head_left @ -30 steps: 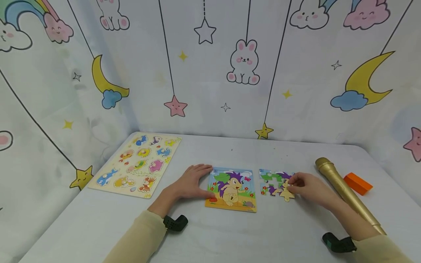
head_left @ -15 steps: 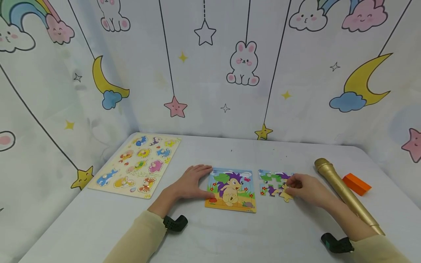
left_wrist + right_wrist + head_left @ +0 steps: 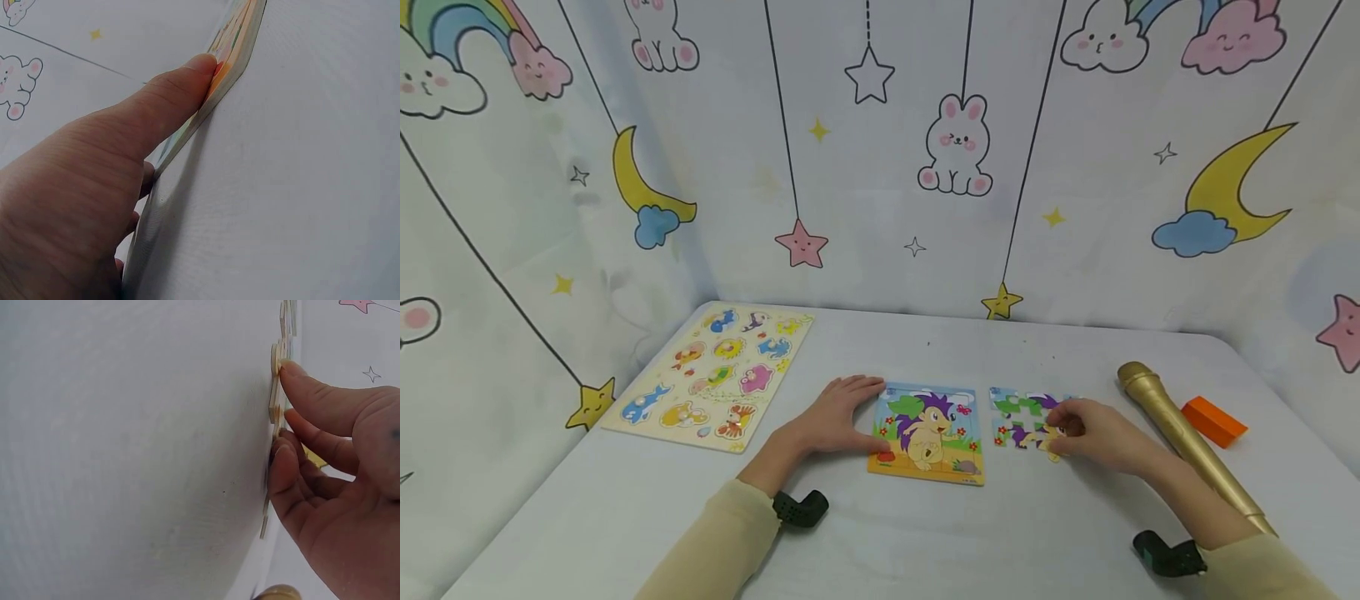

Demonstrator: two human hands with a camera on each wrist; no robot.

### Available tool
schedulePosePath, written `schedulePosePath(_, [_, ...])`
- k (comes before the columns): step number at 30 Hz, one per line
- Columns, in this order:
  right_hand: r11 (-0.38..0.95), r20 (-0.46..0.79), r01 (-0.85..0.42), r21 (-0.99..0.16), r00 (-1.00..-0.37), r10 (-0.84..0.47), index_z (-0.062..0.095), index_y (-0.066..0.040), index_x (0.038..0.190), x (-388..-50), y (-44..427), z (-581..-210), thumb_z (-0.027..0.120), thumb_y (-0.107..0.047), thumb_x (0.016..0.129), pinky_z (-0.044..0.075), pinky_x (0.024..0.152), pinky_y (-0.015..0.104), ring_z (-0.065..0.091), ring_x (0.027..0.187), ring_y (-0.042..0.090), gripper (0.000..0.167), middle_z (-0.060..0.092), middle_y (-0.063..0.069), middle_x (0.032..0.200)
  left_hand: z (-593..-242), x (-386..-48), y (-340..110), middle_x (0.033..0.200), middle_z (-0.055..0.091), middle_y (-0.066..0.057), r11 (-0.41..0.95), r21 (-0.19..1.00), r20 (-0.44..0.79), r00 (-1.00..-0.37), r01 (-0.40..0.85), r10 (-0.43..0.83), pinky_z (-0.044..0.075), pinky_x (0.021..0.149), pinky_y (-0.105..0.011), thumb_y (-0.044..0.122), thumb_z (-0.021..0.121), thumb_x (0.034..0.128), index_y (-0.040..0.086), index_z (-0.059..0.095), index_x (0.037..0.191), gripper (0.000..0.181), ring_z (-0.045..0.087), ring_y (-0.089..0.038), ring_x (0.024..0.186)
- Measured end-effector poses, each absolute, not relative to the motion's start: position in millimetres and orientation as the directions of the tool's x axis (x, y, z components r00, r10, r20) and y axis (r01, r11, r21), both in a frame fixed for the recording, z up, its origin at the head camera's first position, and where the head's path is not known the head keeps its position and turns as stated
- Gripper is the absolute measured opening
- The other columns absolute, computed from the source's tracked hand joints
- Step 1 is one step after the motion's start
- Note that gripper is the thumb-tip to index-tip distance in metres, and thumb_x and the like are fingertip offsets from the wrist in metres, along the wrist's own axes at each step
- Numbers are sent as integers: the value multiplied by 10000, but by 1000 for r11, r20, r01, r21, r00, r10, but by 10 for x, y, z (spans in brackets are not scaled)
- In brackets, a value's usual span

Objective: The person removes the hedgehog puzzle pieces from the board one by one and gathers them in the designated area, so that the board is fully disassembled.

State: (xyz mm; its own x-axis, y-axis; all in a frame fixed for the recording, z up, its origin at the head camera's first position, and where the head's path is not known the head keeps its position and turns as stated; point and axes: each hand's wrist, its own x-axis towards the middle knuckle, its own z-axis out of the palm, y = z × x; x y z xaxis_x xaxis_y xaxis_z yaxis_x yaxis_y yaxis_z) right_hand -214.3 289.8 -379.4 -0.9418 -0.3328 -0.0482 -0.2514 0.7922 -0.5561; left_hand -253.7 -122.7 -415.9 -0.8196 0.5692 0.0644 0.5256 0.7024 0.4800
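Observation:
A square hedgehog picture board (image 3: pixel 928 433) lies at the middle of the table. The left hand (image 3: pixel 838 417) rests at its left side, fingers spread, with the thumb lying on the lower left corner; the left wrist view shows that thumb on the board's edge (image 3: pixel 234 78). Just right of the board is a group of jigsaw pieces (image 3: pixel 1018 417) with a similar picture, with gaps among them. Over its right part is the right hand (image 3: pixel 1101 435), thumb and fingertips touching the pieces (image 3: pixel 275 384). Whether the right hand (image 3: pixel 337 462) pinches one is unclear, as fingers hide part of them.
A cream board with animal pictures (image 3: pixel 718 375) lies at the left. To the right, a gold microphone (image 3: pixel 1187 442) lies slanted beside the right forearm, with an orange block (image 3: pixel 1215 421) beyond it. A patterned cloth (image 3: pixel 880 167) hangs behind the table.
The right hand has shifted slightly left over the pieces, covering more of the yellow piece at their lower right. The left hand and the hedgehog board have stayed in place.

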Motion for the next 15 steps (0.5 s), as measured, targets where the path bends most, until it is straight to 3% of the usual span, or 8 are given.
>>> schedulePosePath(11, [746, -17, -287, -601, -929, -371, 652, -27, 1101, -2158, 2916, -3785, 798, -199, 874, 496, 685, 261, 549, 862, 192, 320, 607, 9, 927, -4152, -2526, -1228, 1601, 365, -19, 706, 481, 60, -822, 520, 566, 85, 1223, -495, 592, 740, 805, 115, 415, 1551, 943, 227, -251, 1497])
schedulePosePath(15, [714, 18, -304, -630, -926, -378, 636, 2, 1142, -2181, 2880, -3741, 776, -204, 901, 521, 705, 255, 568, 905, 210, 347, 636, 48, 1011, -4152, -2526, -1232, 1599, 369, -25, 704, 481, 64, -822, 522, 566, 89, 1222, -502, 593, 740, 804, 107, 418, 1548, 945, 230, -259, 1495])
